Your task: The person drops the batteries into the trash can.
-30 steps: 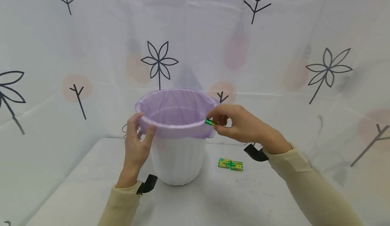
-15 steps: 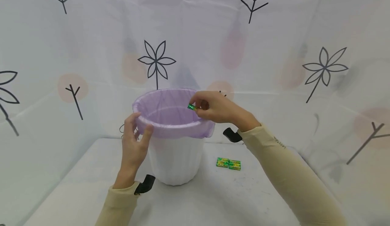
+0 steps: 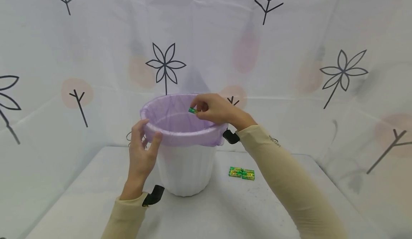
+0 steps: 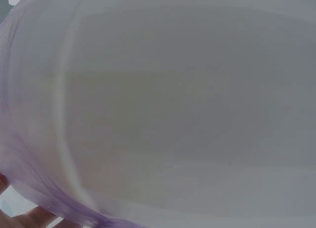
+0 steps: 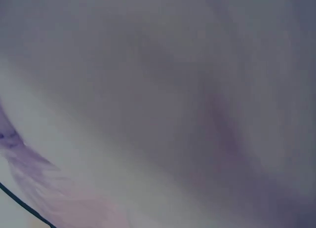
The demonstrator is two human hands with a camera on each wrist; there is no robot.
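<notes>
A white trash bin (image 3: 186, 171) stands on the table, lined with a purple bag (image 3: 183, 138) folded over its rim. At the bin's left front, my left hand (image 3: 141, 156) holds the rim, thumb in front and fingers round the left side. My right hand (image 3: 215, 108) is over the right part of the bin's opening and pinches a small green battery (image 3: 192, 110) between thumb and fingers. In the left wrist view the bin's wall (image 4: 187, 109) fills most of the picture, with fingertips (image 4: 37, 215) by the bag at the lower left. The right wrist view is mostly blurred pale surface.
Several green-and-gold batteries (image 3: 241, 173) lie in two neat groups on the white table (image 3: 206, 217), right of the bin. Behind stands a pale cloth backdrop (image 3: 283, 53) printed with flowers and twigs. A thin dark wire loop (image 3: 128, 136) shows beside the left hand.
My right hand has moved left and up, carrying the battery from beside the bin's right rim to over the opening. The left hand keeps its place on the rim.
</notes>
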